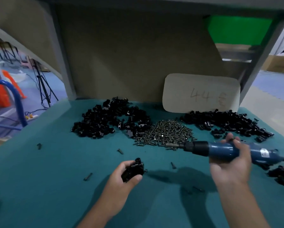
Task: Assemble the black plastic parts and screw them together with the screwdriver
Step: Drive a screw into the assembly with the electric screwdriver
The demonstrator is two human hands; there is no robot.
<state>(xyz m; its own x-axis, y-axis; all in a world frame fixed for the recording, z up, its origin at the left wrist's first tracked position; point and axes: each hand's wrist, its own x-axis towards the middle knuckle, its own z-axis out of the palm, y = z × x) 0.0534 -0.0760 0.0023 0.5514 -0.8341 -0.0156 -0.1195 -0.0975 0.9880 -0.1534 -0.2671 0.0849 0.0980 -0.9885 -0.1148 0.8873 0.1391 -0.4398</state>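
Black plastic parts lie in two big heaps at the back of the green worktop (39, 186), one on the left (108, 119) and one on the right (228, 122), with a mound of screws (166, 134) between them. The left hand (126, 176) grips a small cluster of black parts (133, 170), held just above the worktop; whether they are already fitted together I cannot tell. The right hand (228, 163) is wrapped round the blue screwdriver (220, 149), its tip (171, 145) pointing left and touching or nearly touching the near edge of the screw mound, so it looks to be picking up a screw. A smaller cluster of black pieces (281, 176) sits at the right edge, possibly finished ones, though that is a guess. A few loose screws (120, 151) are scattered on the worktop. Judging by the size of the heaps, most of the work is left; the piece in hand appears not yet screwed.
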